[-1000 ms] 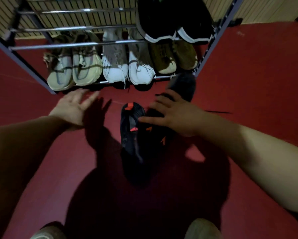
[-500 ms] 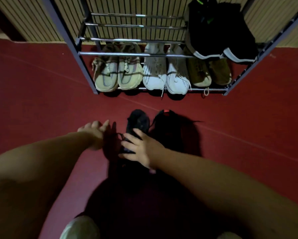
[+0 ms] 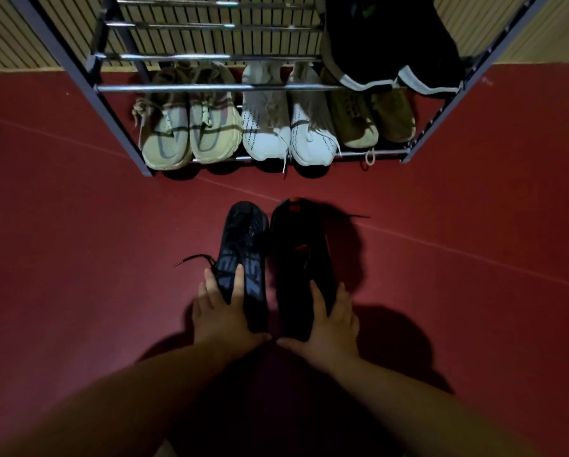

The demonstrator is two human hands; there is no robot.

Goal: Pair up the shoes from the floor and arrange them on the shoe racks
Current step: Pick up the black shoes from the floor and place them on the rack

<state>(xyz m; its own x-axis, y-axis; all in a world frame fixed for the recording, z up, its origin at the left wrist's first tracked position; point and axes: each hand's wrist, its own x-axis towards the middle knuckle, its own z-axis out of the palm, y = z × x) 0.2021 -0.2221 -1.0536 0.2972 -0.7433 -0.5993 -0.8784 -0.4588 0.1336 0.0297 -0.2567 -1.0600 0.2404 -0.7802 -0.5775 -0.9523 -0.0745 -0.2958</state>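
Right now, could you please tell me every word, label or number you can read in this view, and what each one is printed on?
Large grey lettering on the dark shoe under the left hand: partly covered and too dim to read.
Small dark print running along both white sneakers on the rack: too small to read.
Red marks on the black shoe: no letters legible.

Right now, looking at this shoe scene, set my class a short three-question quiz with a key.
1. True or false: the left hand and right hand each rest on a dark shoe.
2. How many pairs sit on the rack's bottom shelf?
3. Where on the upper shelf is the black pair: A) left end, B) middle, C) right end?

Key: 1. True: left shoe, right shoe. 2. Three. 3. C.
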